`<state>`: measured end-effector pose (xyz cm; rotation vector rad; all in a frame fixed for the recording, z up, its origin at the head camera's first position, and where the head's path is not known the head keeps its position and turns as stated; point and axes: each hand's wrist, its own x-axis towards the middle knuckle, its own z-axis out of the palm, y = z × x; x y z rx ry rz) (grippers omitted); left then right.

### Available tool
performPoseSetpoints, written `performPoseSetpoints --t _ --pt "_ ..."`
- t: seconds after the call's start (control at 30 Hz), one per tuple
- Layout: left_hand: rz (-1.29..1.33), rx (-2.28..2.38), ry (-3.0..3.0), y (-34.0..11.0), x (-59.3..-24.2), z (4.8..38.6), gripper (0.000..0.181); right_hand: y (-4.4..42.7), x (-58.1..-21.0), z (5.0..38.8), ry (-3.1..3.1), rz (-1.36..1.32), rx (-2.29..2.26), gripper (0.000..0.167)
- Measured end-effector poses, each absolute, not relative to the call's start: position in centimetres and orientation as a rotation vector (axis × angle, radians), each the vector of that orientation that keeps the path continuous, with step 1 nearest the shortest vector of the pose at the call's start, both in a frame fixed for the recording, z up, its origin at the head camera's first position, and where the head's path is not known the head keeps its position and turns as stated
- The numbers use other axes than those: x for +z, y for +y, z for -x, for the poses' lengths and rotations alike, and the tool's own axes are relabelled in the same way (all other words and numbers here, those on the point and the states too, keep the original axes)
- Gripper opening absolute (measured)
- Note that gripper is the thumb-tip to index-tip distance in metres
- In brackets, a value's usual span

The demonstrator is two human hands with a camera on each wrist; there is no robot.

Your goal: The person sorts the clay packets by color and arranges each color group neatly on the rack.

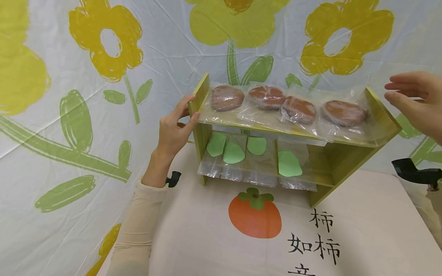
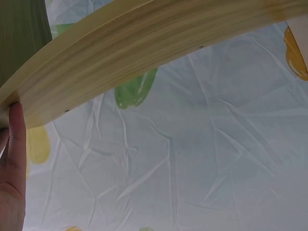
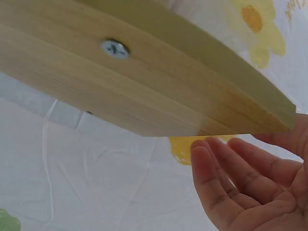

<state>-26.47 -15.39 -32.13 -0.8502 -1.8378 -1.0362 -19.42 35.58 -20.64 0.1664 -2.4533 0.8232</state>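
Observation:
A two-tier wooden shelf stands on the table. My left hand grips the upper edge of its left side panel, with the thumb at the front. To the right, my right hand hovers beside the right side panel, apart from it in the head view, fingers loosely bent and holding nothing. Several clear plastic bags with reddish-brown rounded pieces lie along the top tier. On the lower tier are several clear bags with flat light-green pieces, their ends hanging over the front edge.
The pale tablecloth bears a printed persimmon and black characters. Behind the shelf hangs a white cloth with yellow flowers. Black curved devices show near both wrists.

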Motion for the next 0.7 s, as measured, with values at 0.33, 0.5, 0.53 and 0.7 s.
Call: performPoseSetpoints --t 0.33,0.5,0.53,0.7 --pt "0.854 -1.048 -1.834 -15.3 -32.0 26.2 0.045 36.0 -22.8 17.9 -2.206 -0.190 1.071 0.034" --pt "0.841 -1.056 -1.870 -15.4 -31.9 26.0 0.046 36.2 -24.1 17.1 -2.101 -0.171 1.135 0.032" --pt "0.841 -1.056 -1.876 -15.4 -31.9 25.9 0.047 36.2 -24.3 16.9 -2.088 -0.164 1.137 0.032" --pt "0.829 -1.044 -1.887 -15.4 -31.8 25.5 0.053 35.9 -26.1 15.9 -1.903 -0.318 1.326 0.028"
